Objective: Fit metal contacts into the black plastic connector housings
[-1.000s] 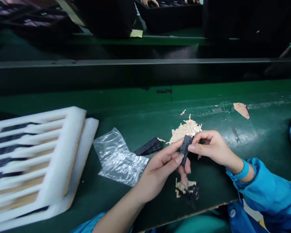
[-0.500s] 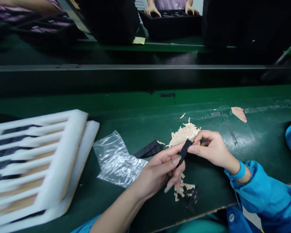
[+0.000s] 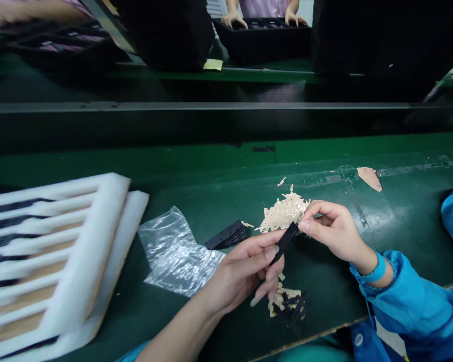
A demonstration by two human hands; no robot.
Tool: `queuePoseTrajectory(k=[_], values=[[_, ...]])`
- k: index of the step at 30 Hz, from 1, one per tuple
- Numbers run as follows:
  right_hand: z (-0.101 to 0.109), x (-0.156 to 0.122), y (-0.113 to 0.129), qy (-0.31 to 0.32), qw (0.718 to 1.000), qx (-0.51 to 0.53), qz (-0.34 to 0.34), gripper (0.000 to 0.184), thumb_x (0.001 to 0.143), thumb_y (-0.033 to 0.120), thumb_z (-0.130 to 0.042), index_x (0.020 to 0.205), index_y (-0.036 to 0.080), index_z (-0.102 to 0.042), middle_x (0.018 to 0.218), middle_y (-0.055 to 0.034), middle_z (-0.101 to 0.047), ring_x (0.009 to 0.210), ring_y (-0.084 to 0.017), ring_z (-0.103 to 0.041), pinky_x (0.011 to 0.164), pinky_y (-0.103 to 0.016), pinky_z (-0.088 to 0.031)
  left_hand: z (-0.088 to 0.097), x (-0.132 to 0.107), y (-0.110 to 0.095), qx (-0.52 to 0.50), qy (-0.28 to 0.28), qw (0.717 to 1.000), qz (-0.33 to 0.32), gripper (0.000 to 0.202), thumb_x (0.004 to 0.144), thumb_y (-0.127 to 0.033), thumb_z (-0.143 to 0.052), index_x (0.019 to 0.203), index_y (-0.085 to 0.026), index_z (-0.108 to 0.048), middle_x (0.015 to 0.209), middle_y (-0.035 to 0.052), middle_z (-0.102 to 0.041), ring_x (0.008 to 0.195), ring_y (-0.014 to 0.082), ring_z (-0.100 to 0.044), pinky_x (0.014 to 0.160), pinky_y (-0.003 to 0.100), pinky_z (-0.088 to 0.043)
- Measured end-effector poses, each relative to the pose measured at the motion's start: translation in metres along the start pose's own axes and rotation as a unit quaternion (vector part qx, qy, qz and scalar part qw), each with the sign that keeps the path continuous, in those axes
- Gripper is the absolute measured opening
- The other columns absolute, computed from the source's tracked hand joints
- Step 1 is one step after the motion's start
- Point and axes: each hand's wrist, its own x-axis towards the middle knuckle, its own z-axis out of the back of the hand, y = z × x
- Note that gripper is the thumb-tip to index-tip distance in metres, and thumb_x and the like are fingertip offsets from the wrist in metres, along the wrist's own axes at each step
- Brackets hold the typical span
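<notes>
Your view is dim; overhead light glints on the plastic bag (image 3: 177, 251). Right of the bag, your left hand (image 3: 241, 271) and right hand (image 3: 332, 231) look sharp, but the black strip (image 3: 285, 242) they pinch is featureless. Left of the bag, the foam tray (image 3: 98, 241) bows and blurs.

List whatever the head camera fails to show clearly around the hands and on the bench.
1. Black strip: lower end hidden by fingers of the left hand, upper end pinched in the right hand; surface detail too dark.
2. Small scrap pile: partly behind the left fingers, blurred.
3. Foam tray: cut off by the left edge.
4. Far black tray: contents too dark; co-worker's hands cut by the top edge.
</notes>
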Motion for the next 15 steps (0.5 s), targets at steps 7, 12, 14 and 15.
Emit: queuePoseTrajectory(k=[7, 12, 14, 15], values=[[0.0030, 0.0021, -0.0037, 0.014, 0.999, 0.022, -0.022, 0.033, 0.071, 0.039, -0.096, 0.075, 0.018, -0.071, 0.071, 0.0002, -0.067, 0.057, -0.010, -0.052, 0.049, -0.022, -0.041, 0.0001, -0.0001, -0.0001, 0.014, 0.009, 1.000, 0.001, 0.042, 0.093, -0.037, -0.078, 0.132, -0.022, -0.076, 0.063, -0.0053, -0.053, 0.037, 0.0011, -0.037, 0.051, 0.020, -0.056], [0.0048, 0.0043, -0.0061, 0.042, 0.996, 0.044, -0.059, 0.033, 0.071, 0.039, -0.096, 0.073, 0.018, -0.071, 0.069, 0.0008, -0.065, 0.057, -0.010, -0.051, 0.049, -0.022, -0.043, 0.0001, 0.0002, -0.0012, 0.036, 0.019, 0.999, 0.003, 0.044, 0.094, -0.039, -0.076, 0.136, -0.024, -0.074, 0.064, -0.0057, -0.050, 0.039, 0.0011, -0.032, 0.052, 0.020, -0.055], [0.0050, 0.0050, -0.0066, 0.073, 0.991, 0.076, -0.086, 0.034, 0.072, 0.041, -0.094, 0.073, 0.018, -0.070, 0.068, 0.0013, -0.063, 0.057, -0.010, -0.052, 0.050, -0.021, -0.047, 0.0006, -0.0003, -0.0026, 0.056, 0.030, 0.998, 0.007, 0.044, 0.095, -0.041, -0.075, 0.136, -0.023, -0.074, 0.064, -0.0057, -0.049, 0.040, 0.0012, -0.029, 0.051, 0.019, -0.053], [0.0052, 0.0054, -0.0070, 0.085, 0.987, 0.091, -0.101, 0.034, 0.072, 0.041, -0.094, 0.074, 0.018, -0.069, 0.067, 0.0020, -0.062, 0.056, -0.010, -0.052, 0.049, -0.021, -0.048, 0.0011, -0.0005, -0.0035, 0.065, 0.036, 0.997, 0.009, 0.045, 0.095, -0.042, -0.075, 0.136, -0.023, -0.074, 0.064, -0.0057, -0.048, 0.041, 0.0015, -0.028, 0.051, 0.019, -0.052]])
